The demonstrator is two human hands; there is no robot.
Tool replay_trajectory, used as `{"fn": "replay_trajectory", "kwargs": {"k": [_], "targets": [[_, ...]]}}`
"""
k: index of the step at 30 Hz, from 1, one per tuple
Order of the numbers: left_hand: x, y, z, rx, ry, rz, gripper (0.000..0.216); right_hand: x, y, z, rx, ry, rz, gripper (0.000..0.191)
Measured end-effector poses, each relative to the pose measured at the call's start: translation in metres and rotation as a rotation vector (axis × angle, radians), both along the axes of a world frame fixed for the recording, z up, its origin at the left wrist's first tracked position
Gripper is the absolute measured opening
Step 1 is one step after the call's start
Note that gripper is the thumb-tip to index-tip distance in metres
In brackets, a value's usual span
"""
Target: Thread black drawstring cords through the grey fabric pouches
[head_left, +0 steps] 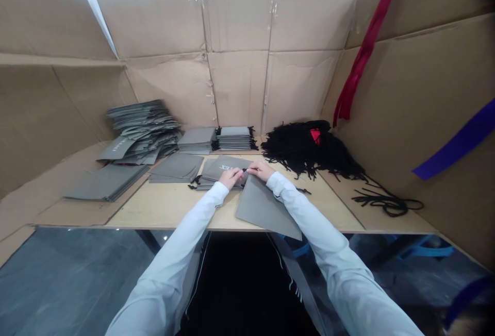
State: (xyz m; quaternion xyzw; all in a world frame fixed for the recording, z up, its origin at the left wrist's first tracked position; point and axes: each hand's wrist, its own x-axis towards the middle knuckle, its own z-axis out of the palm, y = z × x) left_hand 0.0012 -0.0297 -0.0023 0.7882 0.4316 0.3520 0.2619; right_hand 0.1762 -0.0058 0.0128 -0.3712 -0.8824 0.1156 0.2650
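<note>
A flat grey paper bag [265, 207] lies tilted on the table in front of me, one corner hanging over the near edge. Both hands meet at its top edge. My left hand [231, 177] is closed in a pinch on a short black cord [243, 170] there. My right hand [260, 170] is closed too, fingers pressed on the bag's top edge beside the cord. Under the hands lies another grey bag [228, 166] with white lettering and black cord handles.
Stacks of grey bags sit at the back left [141, 127], back centre [234, 138] and flat on the left [106, 181]. A heap of black cords [309, 150] lies to the right, with loose cords [382, 202] beyond. Cardboard walls [240, 52] surround the table.
</note>
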Motion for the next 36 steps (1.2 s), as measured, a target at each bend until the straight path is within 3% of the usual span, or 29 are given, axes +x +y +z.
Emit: {"fn": "replay_trajectory", "kwargs": {"k": [8, 16, 20, 25, 30, 34, 36], "targets": [[-0.006, 0.002, 0.008, 0.079, -0.109, 0.044, 0.031, 0.005, 0.0, 0.004, -0.129, 0.127, -0.02, 0.027], [-0.005, 0.011, 0.003, -0.165, -0.444, -0.024, 0.032, 0.001, -0.008, 0.013, -0.141, 0.14, -0.028, 0.028], [-0.009, 0.013, 0.005, -0.302, -0.62, 0.067, 0.038, 0.0, -0.007, 0.008, -0.14, 0.107, -0.044, 0.028], [-0.013, 0.012, 0.013, -0.322, -0.913, 0.18, 0.036, 0.003, -0.006, 0.006, -0.114, 0.097, -0.072, 0.028], [-0.006, 0.008, 0.007, -0.471, -0.765, 0.04, 0.035, -0.003, -0.007, 0.007, -0.075, 0.139, -0.028, 0.031], [-0.009, 0.011, 0.005, -0.355, -0.875, 0.118, 0.031, 0.008, -0.005, 0.009, -0.217, 0.266, -0.048, 0.047], [-0.013, 0.012, 0.008, -0.338, -0.968, 0.181, 0.027, 0.018, -0.004, 0.012, -0.318, 0.231, -0.019, 0.044]]}}
